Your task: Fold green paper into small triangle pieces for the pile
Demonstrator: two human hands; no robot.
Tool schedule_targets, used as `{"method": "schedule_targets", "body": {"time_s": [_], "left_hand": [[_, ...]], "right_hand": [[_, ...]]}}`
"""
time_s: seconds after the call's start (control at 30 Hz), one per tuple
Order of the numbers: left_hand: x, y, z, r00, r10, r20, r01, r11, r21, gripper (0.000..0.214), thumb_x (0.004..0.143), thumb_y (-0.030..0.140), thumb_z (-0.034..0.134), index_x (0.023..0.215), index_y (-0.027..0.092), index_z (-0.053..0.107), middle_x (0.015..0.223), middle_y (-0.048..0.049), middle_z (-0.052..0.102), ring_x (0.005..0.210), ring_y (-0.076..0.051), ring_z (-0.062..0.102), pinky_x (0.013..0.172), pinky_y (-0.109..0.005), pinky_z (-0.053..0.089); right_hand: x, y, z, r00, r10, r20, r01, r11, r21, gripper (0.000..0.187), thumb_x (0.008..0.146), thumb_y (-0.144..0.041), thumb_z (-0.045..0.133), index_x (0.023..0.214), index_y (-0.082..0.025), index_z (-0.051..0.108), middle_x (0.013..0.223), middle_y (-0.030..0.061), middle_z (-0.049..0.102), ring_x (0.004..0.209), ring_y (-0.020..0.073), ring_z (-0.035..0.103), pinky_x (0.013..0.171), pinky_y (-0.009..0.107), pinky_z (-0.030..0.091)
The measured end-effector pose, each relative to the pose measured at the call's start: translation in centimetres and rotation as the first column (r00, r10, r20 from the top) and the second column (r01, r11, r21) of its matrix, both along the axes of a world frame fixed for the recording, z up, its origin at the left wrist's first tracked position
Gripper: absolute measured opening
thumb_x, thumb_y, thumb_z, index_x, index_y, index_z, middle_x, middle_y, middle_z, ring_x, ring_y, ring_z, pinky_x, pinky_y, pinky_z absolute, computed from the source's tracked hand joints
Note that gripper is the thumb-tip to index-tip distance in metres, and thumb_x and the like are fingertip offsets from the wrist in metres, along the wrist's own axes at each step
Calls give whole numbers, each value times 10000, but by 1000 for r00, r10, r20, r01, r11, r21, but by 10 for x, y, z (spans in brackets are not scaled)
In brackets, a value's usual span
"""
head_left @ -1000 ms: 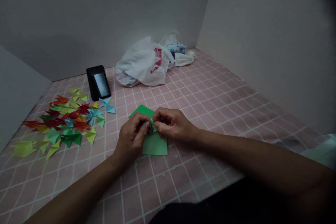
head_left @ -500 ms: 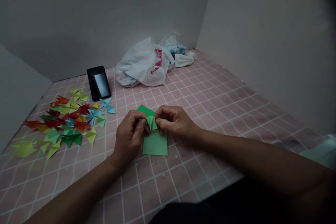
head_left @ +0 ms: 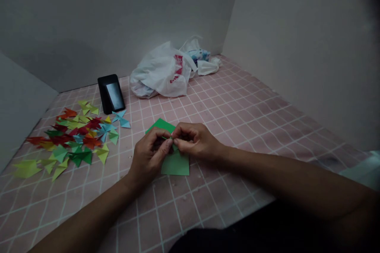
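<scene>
Evidently mid-fold: left hand [head_left: 150,156] and right hand [head_left: 194,142] together pinched a small green paper piece [head_left: 172,142]; many finished paper shapes [head_left: 74,136] lay to the left hand's side, green sheets [head_left: 175,164] beneath.

Paper sheets [head_left: 175,164] are lying on the tiled floor [head_left: 237,118], under both hands. Folded paper shapes [head_left: 71,136] are lying to the left. A phone [head_left: 111,93] is standing behind them; plastic bags [head_left: 166,71] are sitting in the far corner.

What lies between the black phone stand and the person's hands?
In the head view, a light-blue folded paper pinwheel lies between the black phone stand and the left hand; otherwise bare pink tiles.
</scene>
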State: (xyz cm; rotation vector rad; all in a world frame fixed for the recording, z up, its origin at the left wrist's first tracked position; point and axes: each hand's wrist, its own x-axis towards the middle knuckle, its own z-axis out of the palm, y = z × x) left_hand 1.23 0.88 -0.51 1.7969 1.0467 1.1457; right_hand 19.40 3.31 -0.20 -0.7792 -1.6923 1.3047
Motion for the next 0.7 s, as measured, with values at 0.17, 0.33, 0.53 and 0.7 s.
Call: {"method": "schedule_targets", "body": {"time_s": [0.17, 0.33, 0.53, 0.7], "left_hand": [[0, 0, 2, 999, 36, -30, -35, 998, 58, 41, 933, 202, 603, 924, 183, 639, 813, -4, 639, 680, -99, 646, 625, -206, 523], [-1, 0, 0, 991, 75, -107, -60, 989, 139, 67, 935, 170, 570, 912, 185, 632, 815, -9, 635, 692, -114, 633, 621, -231, 510], [0, 1, -2, 982, 132, -138, -99, 969, 226, 76, 928, 142, 565, 899, 193, 612, 834, -14, 620, 725, -131, 617, 641, -263, 496], [-1, 2, 1, 975, 150, -164, -101, 956, 275, 75, 941, 142, 559, 909, 190, 607, 860, -25, 617, 757, -138, 620, 672, -280, 499]], "right_hand": [[1, -1, 2, 999, -10, 31, 9, 1000, 17, 76, 802, -172, 578, 728, -168, 564, 605, -47, 535, 543, 75, 476, 507, 205, 352], [1, 0, 3, 999, -19, 41, 18, 1000, 23, 73, 798, -170, 571, 725, -165, 568, 609, -41, 543, 547, 78, 478, 510, 209, 349], [0, 1, 0, 999, -33, 37, 32, 999, 22, 58, 798, -167, 583, 741, -159, 592, 622, -41, 545, 545, 73, 489, 507, 204, 369], [1, 3, 0, 1000, 14, 3, -13, 997, -74, 87, 834, -225, 596, 792, -154, 621, 622, -34, 570, 527, 82, 538, 499, 209, 422]]}}
